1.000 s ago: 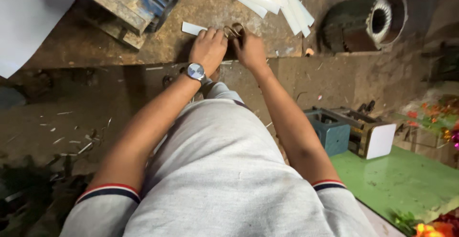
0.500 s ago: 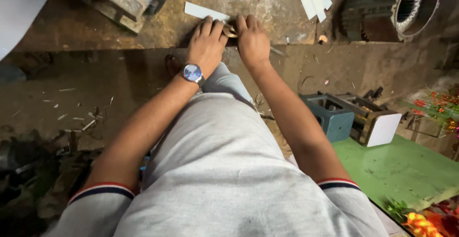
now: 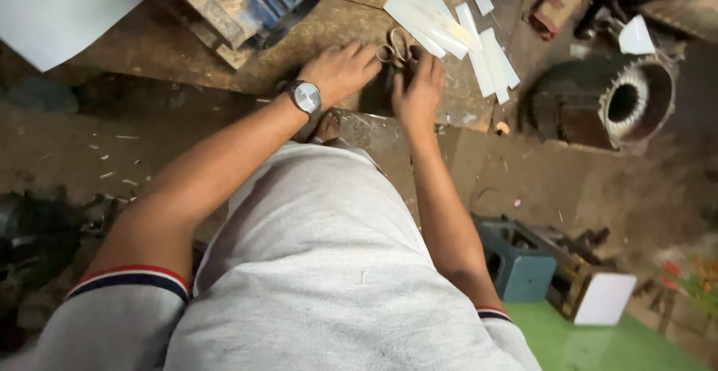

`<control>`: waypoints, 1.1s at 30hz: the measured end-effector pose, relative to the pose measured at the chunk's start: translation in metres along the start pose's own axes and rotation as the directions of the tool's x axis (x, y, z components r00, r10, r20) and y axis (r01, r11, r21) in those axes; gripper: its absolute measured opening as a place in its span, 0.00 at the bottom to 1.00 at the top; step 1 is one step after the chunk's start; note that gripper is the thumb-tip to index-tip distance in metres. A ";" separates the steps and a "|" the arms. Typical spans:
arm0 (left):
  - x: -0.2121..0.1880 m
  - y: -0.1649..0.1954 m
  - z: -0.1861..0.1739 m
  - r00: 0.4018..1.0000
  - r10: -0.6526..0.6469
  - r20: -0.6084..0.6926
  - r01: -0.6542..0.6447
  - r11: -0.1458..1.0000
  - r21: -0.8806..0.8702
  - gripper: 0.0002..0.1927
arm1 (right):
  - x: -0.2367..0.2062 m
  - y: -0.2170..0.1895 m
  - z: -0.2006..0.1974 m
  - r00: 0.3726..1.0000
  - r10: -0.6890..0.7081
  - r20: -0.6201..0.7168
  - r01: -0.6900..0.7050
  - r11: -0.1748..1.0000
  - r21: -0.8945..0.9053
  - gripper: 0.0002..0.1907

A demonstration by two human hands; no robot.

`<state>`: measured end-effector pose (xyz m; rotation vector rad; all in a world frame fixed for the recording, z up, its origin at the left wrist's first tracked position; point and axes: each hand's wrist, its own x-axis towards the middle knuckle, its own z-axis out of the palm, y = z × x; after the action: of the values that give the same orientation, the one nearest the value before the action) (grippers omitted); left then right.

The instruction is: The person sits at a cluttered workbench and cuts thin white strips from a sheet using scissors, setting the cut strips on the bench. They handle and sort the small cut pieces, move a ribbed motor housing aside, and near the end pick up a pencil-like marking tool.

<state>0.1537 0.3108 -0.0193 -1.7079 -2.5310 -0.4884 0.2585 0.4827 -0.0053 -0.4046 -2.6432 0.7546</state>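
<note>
Both hands, left hand (image 3: 340,72) and right hand (image 3: 419,90), now close around brass-handled metal scissors (image 3: 396,46), white paper strips (image 3: 456,31) shifted to two o'clock.

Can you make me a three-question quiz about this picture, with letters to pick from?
1. Where are the scissors?
A. between the two hands
B. on the green mat
C. inside the round motor part

2. What colour are the paper strips?
A. red
B. white
C. black

3. How is the left hand placed?
A. raised in the air
B. behind the person
C. down on the bench beside the scissors

Answers: 1 A, the handles lie between the left hand and right hand. 2 B, the strips look white. 3 C, it rests on the bench.
</note>
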 end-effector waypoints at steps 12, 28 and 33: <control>-0.043 0.017 -0.069 0.732 -0.673 0.104 0.371 0.267 -0.890 0.10 | -0.005 -0.063 0.007 0.919 -0.394 -0.026 0.384 0.878 0.285 0.22; -0.156 0.000 -0.159 0.545 -0.803 0.240 0.758 0.349 -0.552 0.22 | 0.054 -0.078 0.138 0.982 -0.172 -0.082 0.189 0.831 0.522 0.10; -0.175 -0.013 -0.157 0.518 -0.817 0.254 0.649 0.181 -0.739 0.24 | 0.058 -0.081 0.147 0.982 -0.176 -0.071 0.189 0.870 0.456 0.10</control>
<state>0.1888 0.1051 0.0891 -0.0801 -2.9859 -1.9397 0.1319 0.3720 -0.0621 -0.0297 -2.3250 1.2583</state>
